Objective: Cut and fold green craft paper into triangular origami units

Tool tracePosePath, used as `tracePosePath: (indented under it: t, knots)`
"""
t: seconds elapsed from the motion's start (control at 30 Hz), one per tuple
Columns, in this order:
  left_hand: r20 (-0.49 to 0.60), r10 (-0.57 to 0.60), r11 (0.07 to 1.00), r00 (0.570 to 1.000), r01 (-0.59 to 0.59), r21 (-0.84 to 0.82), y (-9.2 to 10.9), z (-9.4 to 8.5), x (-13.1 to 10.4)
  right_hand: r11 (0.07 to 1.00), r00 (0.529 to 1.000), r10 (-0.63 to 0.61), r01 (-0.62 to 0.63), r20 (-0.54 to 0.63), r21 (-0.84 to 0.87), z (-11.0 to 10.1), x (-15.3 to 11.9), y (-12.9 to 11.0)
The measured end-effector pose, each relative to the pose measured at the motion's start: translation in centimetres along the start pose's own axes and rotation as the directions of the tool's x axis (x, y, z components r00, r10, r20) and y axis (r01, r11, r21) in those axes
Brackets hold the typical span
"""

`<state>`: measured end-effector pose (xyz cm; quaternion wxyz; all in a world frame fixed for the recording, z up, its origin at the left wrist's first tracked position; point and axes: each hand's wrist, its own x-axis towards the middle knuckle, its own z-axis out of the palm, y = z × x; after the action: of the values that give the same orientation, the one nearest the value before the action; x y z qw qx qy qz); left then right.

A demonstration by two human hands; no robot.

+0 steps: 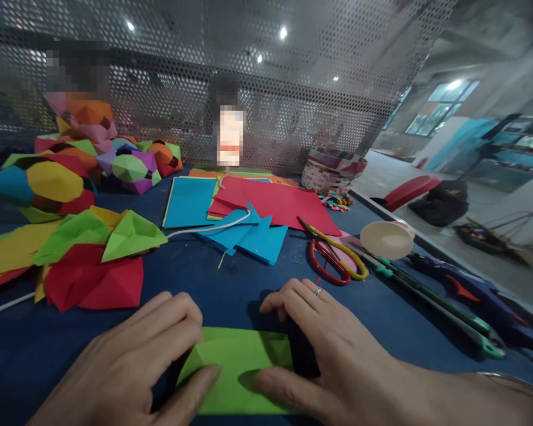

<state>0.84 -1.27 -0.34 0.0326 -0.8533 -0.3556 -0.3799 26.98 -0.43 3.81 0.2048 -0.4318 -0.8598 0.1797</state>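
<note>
A folded green paper (244,370) lies on the dark blue table in front of me. My left hand (153,355) holds its left side, the thumb on top and the fingers bent at the upper left corner. On the right, my right hand (324,349) rests its thumb on the paper, while its fingers arch away from the thumb past the right edge, with a gap between. Beyond the hands lie blue folded pieces (260,239), a red sheet (275,204) and a blue sheet (189,201).
Red-handled and yellow-handled scissors (331,263), a roll of tape (387,239), a green cutter (439,305) and a blue glue gun (479,290) lie right. Folded papers (98,275) and colourful paper balls (55,183) sit left. A woven basket (333,171) stands behind by a perforated panel.
</note>
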Motion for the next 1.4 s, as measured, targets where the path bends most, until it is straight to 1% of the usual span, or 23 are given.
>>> tracePosePath:
  t: [0.07,0.1,0.2,0.27,0.33,0.4,0.47,0.53,0.63,0.73,0.87,0.97,1.07,1.1,1.23,1.4]
  knots:
    - [0.013,0.013,0.998,1.0,-0.014,0.054,0.2,-0.1,0.1,0.999,0.998,0.037,-0.037,0.042,-0.001,-0.2,0.0,-0.3]
    - [0.037,0.005,0.997,0.999,-0.007,0.074,0.2,-0.1,0.1,0.998,0.996,0.06,-0.061,0.066,0.001,-0.3,0.1,-0.4]
    - [0.117,-0.11,0.99,0.987,0.098,0.106,0.2,0.0,-0.2,0.994,0.988,0.099,-0.104,0.12,0.035,-0.3,0.3,-0.4]
    - [0.14,-0.173,0.981,0.975,0.158,0.112,0.0,0.0,-0.3,0.992,0.989,0.069,-0.082,0.134,0.097,-0.1,0.4,-0.1]
    - [0.17,-0.197,0.98,0.966,0.187,0.071,-0.1,0.0,-0.2,0.982,0.991,0.038,-0.061,0.128,0.181,0.1,0.5,0.2]
    - [0.234,-0.209,0.974,0.949,0.223,-0.035,-0.2,-0.2,0.5,0.963,0.993,0.033,-0.062,0.113,0.261,0.3,0.5,0.4]
    - [0.314,-0.225,0.944,0.922,0.286,-0.162,-0.1,-0.5,1.6,0.942,0.994,0.051,-0.079,0.094,0.326,0.4,0.6,0.6]
    - [0.368,-0.257,0.895,0.894,0.363,-0.259,0.0,-0.7,2.7,0.921,0.995,0.068,-0.09,0.071,0.378,0.4,0.8,0.6]
    - [0.415,-0.343,0.804,0.843,0.492,-0.334,0.0,-0.9,3.6,0.894,0.994,0.099,-0.111,0.05,0.435,0.2,1.1,0.7]
    - [0.457,-0.408,0.715,0.791,0.587,-0.379,-0.3,-0.8,3.5,0.856,0.987,0.137,-0.162,0.087,0.491,0.1,1.5,0.7]
    - [0.513,-0.461,0.61,0.724,0.678,-0.409,-0.4,-0.7,3.5,0.789,0.972,0.189,-0.233,0.136,0.569,0.2,1.7,0.7]
    - [0.559,-0.478,0.561,0.677,0.725,-0.399,0.0,-1.0,4.1,0.794,0.974,0.198,-0.225,0.109,0.564,0.3,1.7,0.6]
    - [0.594,-0.484,0.535,0.643,0.754,-0.38,0.5,-1.5,4.7,0.816,0.977,0.198,-0.208,0.076,0.539,0.2,1.7,0.5]
    - [0.6,-0.483,0.532,0.637,0.758,-0.377,0.6,-1.6,4.8,0.822,0.977,0.201,-0.206,0.067,0.531,0.2,1.7,0.5]
    - [0.591,-0.49,0.53,0.641,0.757,-0.381,0.7,-1.7,4.9,0.834,0.975,0.218,-0.209,0.043,0.511,0.2,1.7,0.5]
    - [0.568,-0.491,0.566,0.66,0.738,-0.368,0.3,-1.5,4.7,0.827,0.976,0.209,-0.205,0.051,0.524,0.3,1.6,0.4]
